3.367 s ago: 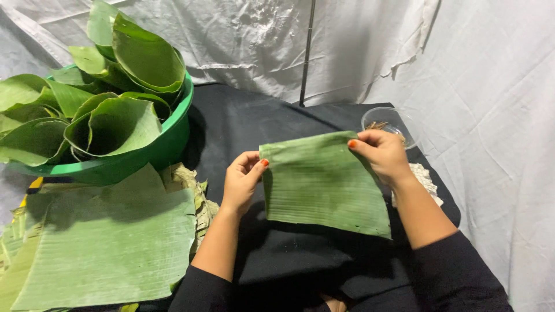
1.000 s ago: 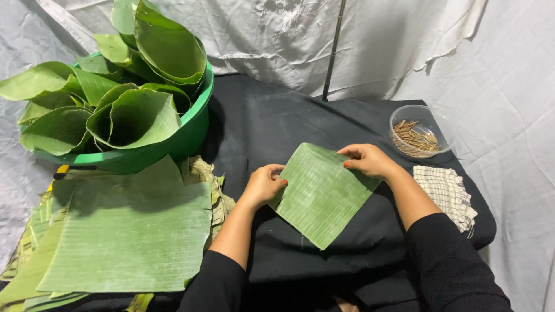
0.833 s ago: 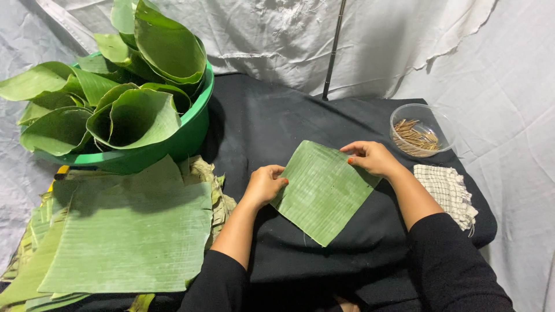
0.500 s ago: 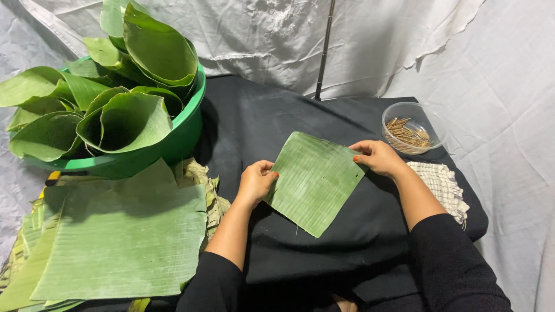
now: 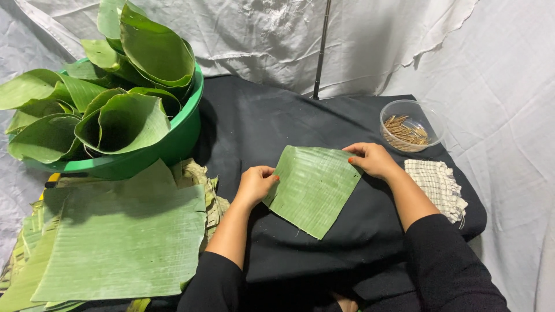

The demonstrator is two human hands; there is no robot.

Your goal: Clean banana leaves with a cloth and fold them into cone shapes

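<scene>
From my remote seat, a green basin (image 5: 173,144) of rolled leaves sat far left, a stack of flat banana leaves (image 5: 121,237) below it. The square banana leaf piece (image 5: 315,188) lay tilted like a diamond between both hands: left hand (image 5: 255,184) pinched its left corner, right hand (image 5: 373,159) its top-right corner. No packages or labels showed.

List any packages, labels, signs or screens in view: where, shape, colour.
No labels, signs or screens show. Containers only:
Clear plastic tub: far right on the black cloth, round, holds short brown sticks.
Green basin: far left, round, filled with rolled green leaf cones.
Nearest the hands: left hand and right hand hold a square green leaf piece at opposite corners.
</scene>
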